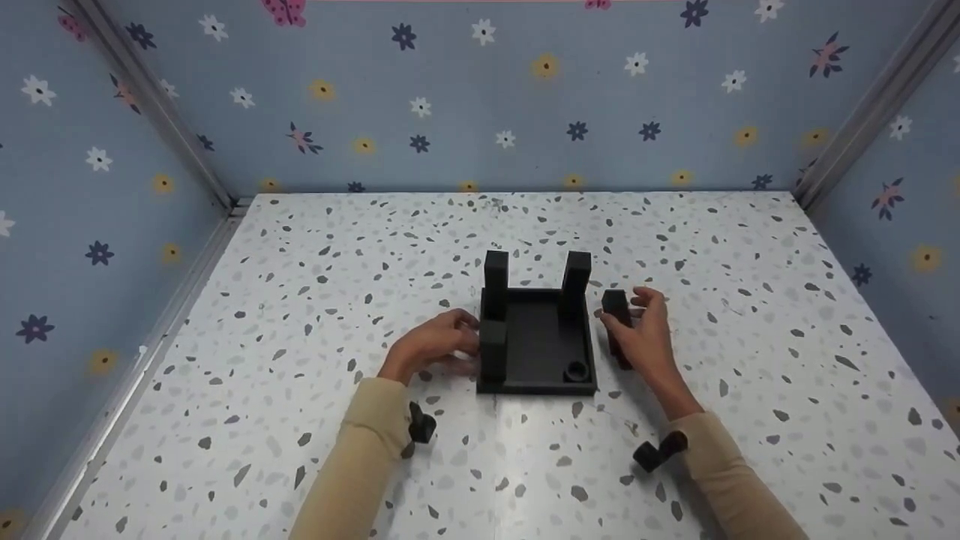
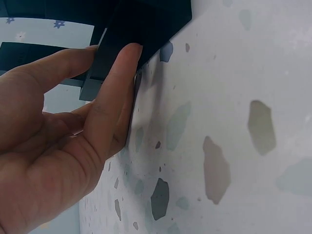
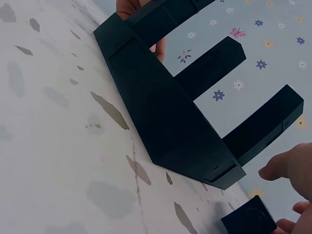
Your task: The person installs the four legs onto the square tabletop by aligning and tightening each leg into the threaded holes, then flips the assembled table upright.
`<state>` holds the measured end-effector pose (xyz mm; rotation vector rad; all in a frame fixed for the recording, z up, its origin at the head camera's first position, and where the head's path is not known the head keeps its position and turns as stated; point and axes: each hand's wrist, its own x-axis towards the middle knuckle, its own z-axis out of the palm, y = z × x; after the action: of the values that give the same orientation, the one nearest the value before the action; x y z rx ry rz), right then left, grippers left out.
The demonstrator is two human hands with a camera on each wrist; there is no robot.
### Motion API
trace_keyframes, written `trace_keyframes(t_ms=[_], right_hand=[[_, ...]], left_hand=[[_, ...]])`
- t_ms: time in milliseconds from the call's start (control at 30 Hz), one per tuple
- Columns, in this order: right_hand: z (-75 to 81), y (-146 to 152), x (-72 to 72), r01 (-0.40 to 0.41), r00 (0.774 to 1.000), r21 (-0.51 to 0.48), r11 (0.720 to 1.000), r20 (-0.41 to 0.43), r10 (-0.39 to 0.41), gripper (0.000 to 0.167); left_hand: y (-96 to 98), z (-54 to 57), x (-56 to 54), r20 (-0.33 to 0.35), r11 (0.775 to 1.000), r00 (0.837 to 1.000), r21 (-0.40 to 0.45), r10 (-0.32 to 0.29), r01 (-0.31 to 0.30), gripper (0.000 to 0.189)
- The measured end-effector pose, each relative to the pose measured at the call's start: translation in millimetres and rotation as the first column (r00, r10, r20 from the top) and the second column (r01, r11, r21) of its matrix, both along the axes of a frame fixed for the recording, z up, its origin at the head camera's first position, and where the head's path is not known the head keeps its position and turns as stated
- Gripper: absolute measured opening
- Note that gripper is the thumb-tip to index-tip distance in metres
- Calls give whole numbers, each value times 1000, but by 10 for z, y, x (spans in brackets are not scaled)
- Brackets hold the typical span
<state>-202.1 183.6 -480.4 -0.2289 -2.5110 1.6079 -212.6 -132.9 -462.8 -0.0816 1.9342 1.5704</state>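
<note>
A black rectangular tray (image 1: 536,388) stands on the table, with upright black posts (image 1: 576,281) at three of its corners. A small black ring (image 1: 577,370) shows at its near right corner. My left hand (image 1: 439,341) touches the tray's left side from outside; in the left wrist view the fingers (image 2: 114,92) lie against it. To the right of the tray, my right hand (image 1: 646,334) holds a loose black post (image 1: 616,330) between thumb and fingers. One end of this loose post (image 3: 249,217) is seen in the right wrist view, below the thumb.
The white speckled table (image 1: 337,255) extends around the tray. Blue flowered panels (image 1: 450,90) enclose it at the back and both sides, with metal strips (image 1: 161,112) at the corners. Small black devices (image 1: 660,450) sit at both wrists.
</note>
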Motion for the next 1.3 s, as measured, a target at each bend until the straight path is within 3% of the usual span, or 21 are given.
trace_keyframes(t_ms=[300, 500, 700, 900, 1100, 1300], right_hand=[[-23, 17, -27, -4, 999, 96, 995, 51, -1, 66], [-4, 28, -19, 10, 999, 130, 991, 28, -14, 58], [6, 68, -11, 28, 999, 70, 997, 37, -30, 50], [34, 109, -6, 78, 996, -3, 997, 32, -78, 54], [99, 143, 4, 89, 995, -1, 996, 38, -89, 57], [149, 169, 9, 74, 995, -5, 997, 62, -74, 48]], left_hand=[[-5, 9, 3, -21, 999, 1000, -36, -20, 20, 51], [-6, 10, -6, -10, 999, 1000, -41, -11, 11, 52], [-5, 28, 19, -11, 1000, 1000, -23, -17, 17, 51], [-8, 21, 23, -15, 1000, 1000, -21, -18, 18, 49], [-11, 11, 14, -12, 1000, 1000, -16, -15, 14, 49], [-13, 14, 8, -26, 999, 999, -33, -24, 24, 50]])
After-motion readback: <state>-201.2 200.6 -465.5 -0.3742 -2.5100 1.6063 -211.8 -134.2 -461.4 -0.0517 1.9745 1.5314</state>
